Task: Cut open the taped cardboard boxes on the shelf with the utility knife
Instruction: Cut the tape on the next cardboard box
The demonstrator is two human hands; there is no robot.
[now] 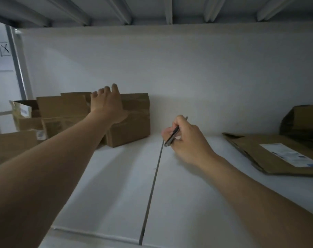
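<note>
A taped brown cardboard box (134, 122) stands at the back of the white shelf (116, 185), against the wall. My left hand (107, 102) lies on its top, with the fingers reaching over the far edge. My right hand (186, 138) hovers over the shelf to the right of the box and grips a slim metal utility knife (172, 134). The knife lies slanted in my fingers, and I cannot make out its blade. The knife is apart from the box.
Several opened cardboard boxes (59, 111) crowd the left end of the shelf. A flattened box with a white label (277, 154) lies at the right, with a dark bag (302, 120) behind it. A seam (152, 185) runs down the shelf's middle. Another shelf hangs overhead.
</note>
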